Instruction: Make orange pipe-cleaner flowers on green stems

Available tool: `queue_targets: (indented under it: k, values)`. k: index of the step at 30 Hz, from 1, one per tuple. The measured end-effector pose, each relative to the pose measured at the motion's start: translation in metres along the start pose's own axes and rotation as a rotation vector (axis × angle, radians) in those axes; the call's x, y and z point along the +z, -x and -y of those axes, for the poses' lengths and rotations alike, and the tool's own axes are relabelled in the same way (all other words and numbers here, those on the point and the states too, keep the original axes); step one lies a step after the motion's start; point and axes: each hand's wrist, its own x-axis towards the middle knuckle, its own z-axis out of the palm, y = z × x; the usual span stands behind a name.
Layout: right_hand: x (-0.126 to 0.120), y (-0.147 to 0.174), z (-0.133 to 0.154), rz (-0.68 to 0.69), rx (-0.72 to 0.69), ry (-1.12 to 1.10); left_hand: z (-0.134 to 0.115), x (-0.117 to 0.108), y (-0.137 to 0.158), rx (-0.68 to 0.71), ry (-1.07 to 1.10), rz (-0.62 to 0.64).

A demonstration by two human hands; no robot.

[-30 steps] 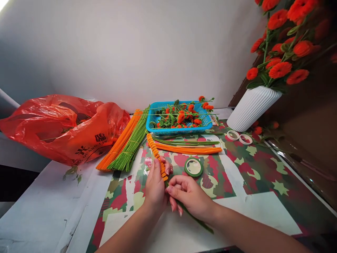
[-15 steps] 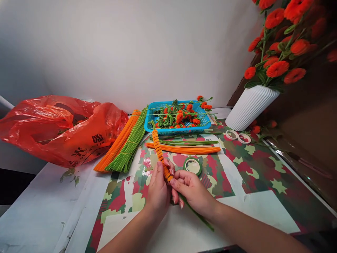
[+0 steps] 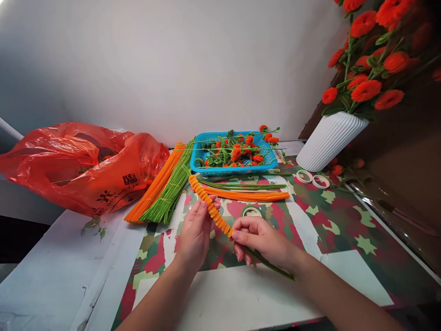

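Observation:
An orange pipe-cleaner coil point(image 3: 202, 195), strung along a green pipe cleaner point(image 3: 270, 263), slants between my two hands. My left hand point(image 3: 195, 232) is closed around the middle of the coil, thumb up along it. At the coil's lower end, my right hand point(image 3: 257, 238) pinches it between thumb and fingers. The green tail runs out under my right hand toward the forearm. A short green tip pokes out at the coil's upper end. Just behind my right hand lies a roll of green tape point(image 3: 252, 211), partly covered by it.
Behind the hands sit loose orange pipe cleaners point(image 3: 251, 196), green ones point(image 3: 248, 186) and a blue basket point(image 3: 234, 172) of small orange flowers. Bundled pipe cleaners point(image 3: 168, 195) and a red plastic bag point(image 3: 79, 184) lie left. White tape rolls point(image 3: 320, 182) and a white vase point(image 3: 329, 140) stand right.
My hands have moved apart, the left one leftward and the right one rightward. The coil now tilts further left, and its lower part shows between them. The tape roll is more covered.

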Motion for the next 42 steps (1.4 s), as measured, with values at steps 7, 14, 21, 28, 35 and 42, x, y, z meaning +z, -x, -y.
queue_targets:
  k: [7, 14, 21, 28, 35, 42]
  values:
    - [-0.006, -0.007, -0.002, -0.109, -0.243, -0.007, 0.013, -0.004, 0.007, -0.141, -0.18, 0.219]
    - [-0.003, -0.014, -0.014, -0.172, -0.17, -0.06, 0.01, 0.008, 0.012, 0.087, -0.371, 0.2]
    - [-0.001, -0.013, -0.016, -0.124, -0.183, -0.088, 0.012, 0.006, 0.011, 0.105, -0.437, 0.187]
    - [0.004, -0.011, -0.019, -0.185, -0.271, 0.032, 0.016, 0.004, 0.013, 0.052, -0.395, 0.156]
    - [0.006, -0.011, -0.023, -0.18, -0.301, 0.095, 0.022, -0.007, 0.012, 0.013, -0.343, 0.166]
    - [0.004, -0.012, -0.019, -0.205, -0.277, 0.023, 0.018, -0.003, 0.013, -0.01, -0.307, 0.177]
